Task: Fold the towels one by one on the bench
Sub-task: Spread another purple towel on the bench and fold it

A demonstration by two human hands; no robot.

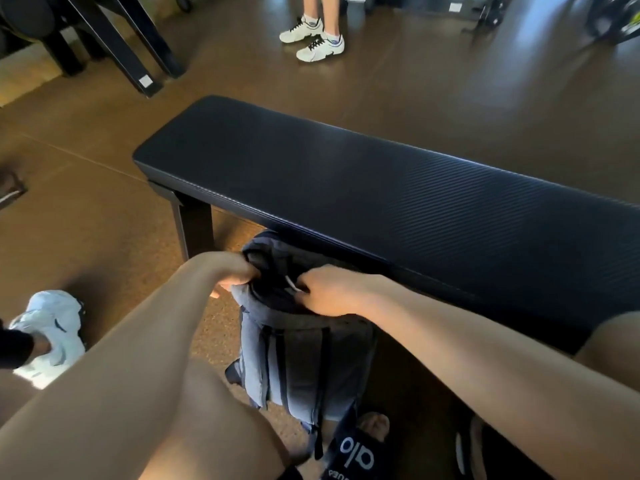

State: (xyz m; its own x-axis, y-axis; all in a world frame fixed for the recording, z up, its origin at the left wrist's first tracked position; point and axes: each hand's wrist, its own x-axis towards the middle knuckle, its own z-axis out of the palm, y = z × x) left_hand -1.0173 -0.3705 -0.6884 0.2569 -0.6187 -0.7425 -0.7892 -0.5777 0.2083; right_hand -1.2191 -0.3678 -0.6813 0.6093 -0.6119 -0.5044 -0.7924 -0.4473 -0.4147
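From the head camera, both hands are down at the mouth of a grey backpack [298,348] that stands on the floor against the near edge of the black padded bench [346,174]. The left hand [235,271] has its fingers curled round the bag's top rim on the left side, and the right hand [329,289] pinches the rim opposite, near a small white tab or cord end [290,283]. No towel shows anywhere; judging from the task, they are probably inside the bag, though its opening reads only as a dark hollow and the contents cannot be made out. The step in hand looks like opening the bag to reach them. To do it well, pull the two sides of the rim apart evenly so the mouth stays wide, keep the bag upright against the bench (it could tip toward the knees), and lift out a single towel rather than a bundle. Beyond the bench another person's white trainers [313,38] stand on the brown floor, well apart from the work.
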